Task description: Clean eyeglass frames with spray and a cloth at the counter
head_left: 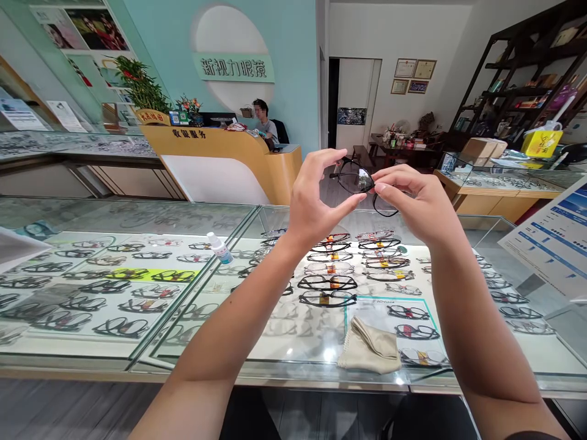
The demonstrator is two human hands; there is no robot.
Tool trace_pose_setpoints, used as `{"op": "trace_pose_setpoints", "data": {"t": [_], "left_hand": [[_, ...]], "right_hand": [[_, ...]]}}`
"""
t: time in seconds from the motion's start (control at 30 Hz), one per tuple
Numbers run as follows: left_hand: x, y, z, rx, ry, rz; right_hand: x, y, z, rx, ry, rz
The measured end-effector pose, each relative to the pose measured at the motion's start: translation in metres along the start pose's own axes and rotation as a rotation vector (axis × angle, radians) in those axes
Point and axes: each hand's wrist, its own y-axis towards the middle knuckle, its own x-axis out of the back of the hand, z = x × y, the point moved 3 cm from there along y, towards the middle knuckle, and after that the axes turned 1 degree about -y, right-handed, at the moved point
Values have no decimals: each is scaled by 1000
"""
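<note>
A pair of black-framed eyeglasses (356,178) is held up in the air above the glass counter. My right hand (418,200) pinches the frame near its middle between thumb and fingers. Around the left-hand lens curves my left hand (316,194), with its fingertips at the upper edge and its thumb at the lower edge. Part of the other lens shows below my right fingers. A beige cleaning cloth (370,347) lies folded on the counter's glass top. Farther left stands a small white spray bottle (220,248) with a blue label.
Several rows of eyeglasses (328,282) fill the glass display counter (293,368). A printed sign (550,238) stands at the right. Beyond, a person (265,122) sits behind a wooden reception desk (220,145). Another display case (509,183) stands at the right rear.
</note>
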Motion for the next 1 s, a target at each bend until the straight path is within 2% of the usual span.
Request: {"op": "trace_pose_setpoints", "data": {"t": [0.17,0.4,0.53,0.73,0.9,1.0], "left_hand": [[0,-2,3,43,-33,30],[-7,-5,9,60,-91,49],[-10,-6,11,69,-124,41],[-12,-5,10,81,-218,93],[-12,-4,1,59,-157,27],[-6,-3,-12,78,-40,-103]], "right_hand": [[1,1,-7,-30,69,65],[-3,2,-13,-46,124,75],[-6,3,-14,-78,196,125],[-7,1,-12,-144,266,205],[-7,2,-16,-115,245,175],[-7,4,-20,-83,188,86]]}}
